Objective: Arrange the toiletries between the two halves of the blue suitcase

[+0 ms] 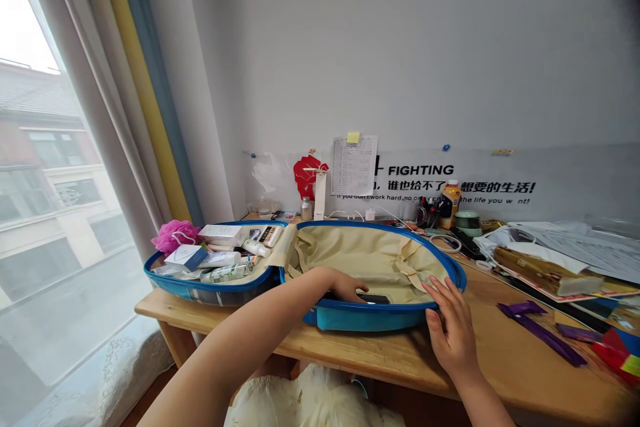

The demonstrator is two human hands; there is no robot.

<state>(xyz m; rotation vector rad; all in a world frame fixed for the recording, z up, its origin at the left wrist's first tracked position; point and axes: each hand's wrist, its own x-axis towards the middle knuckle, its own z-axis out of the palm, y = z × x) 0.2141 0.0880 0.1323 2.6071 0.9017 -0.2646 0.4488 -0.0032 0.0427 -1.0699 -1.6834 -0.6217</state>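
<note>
An open blue suitcase lies on the wooden desk, its cream-lined right half facing up. My left hand reaches over the front rim into this half, beside a dark flat object near the front wall; its fingers are partly hidden, and whether they grip anything does not show. At the right front corner, my right hand rests against the blue rim with its fingers spread, holding nothing. Cream straps lie inside. The left half holds toiletries, small boxes, tubes and a pink bath puff.
On the desk at the right are purple wrappers, a brown case, papers and a cable. An orange bottle, a silver bottle and a white lamp stand by the wall. A curtained window is at left.
</note>
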